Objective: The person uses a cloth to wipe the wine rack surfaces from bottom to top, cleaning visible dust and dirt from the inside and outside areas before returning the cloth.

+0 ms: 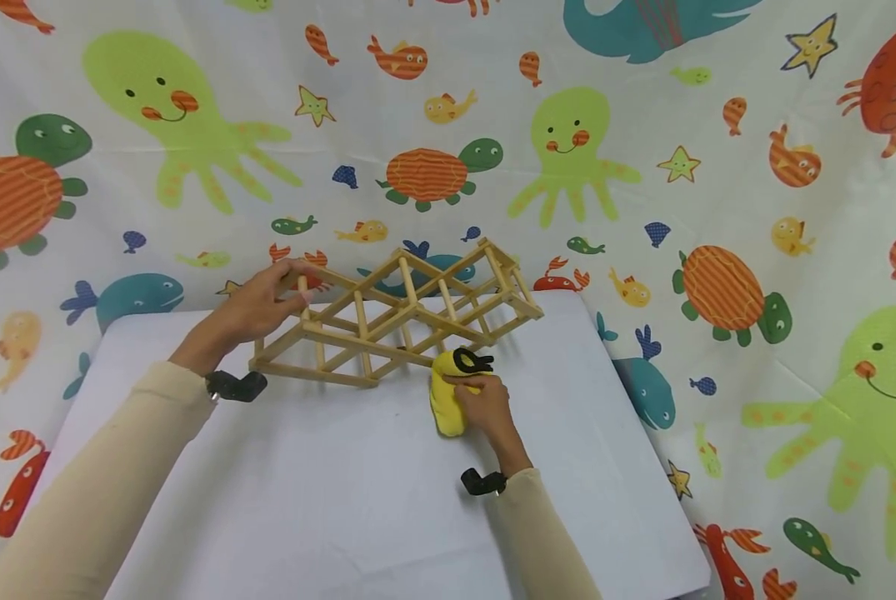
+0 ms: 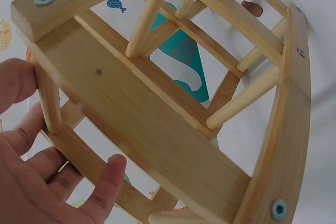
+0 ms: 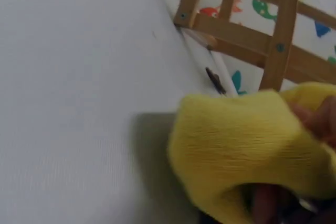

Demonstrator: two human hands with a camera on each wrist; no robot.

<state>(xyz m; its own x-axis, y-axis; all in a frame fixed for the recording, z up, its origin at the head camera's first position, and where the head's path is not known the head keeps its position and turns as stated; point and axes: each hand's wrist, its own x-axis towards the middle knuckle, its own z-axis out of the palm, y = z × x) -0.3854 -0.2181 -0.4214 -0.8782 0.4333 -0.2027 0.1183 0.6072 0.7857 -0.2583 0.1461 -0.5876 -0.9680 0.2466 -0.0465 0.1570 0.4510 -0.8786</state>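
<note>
A wooden lattice rack (image 1: 368, 344) of crossed slats and round dowels stands at the back of the table. My left hand (image 1: 256, 304) grips its left end, thumb and fingers about an end dowel (image 2: 50, 103). Screw heads show on the slats in the left wrist view. In my right hand (image 1: 488, 408) is a bunched yellow cloth (image 1: 446, 408), held close to the front of the rack near its middle. A black looped thing (image 1: 485, 363) sticks out at the top of the cloth. The cloth hides part of my right fingers in the right wrist view (image 3: 231, 135).
The white table (image 1: 327, 500) has rounded corners. Right behind it hangs a white curtain (image 1: 718, 83) printed with sea animals, which also falls down at both sides. A black wrist camera (image 1: 237, 386) sits on my left wrist and another (image 1: 483, 481) on the right.
</note>
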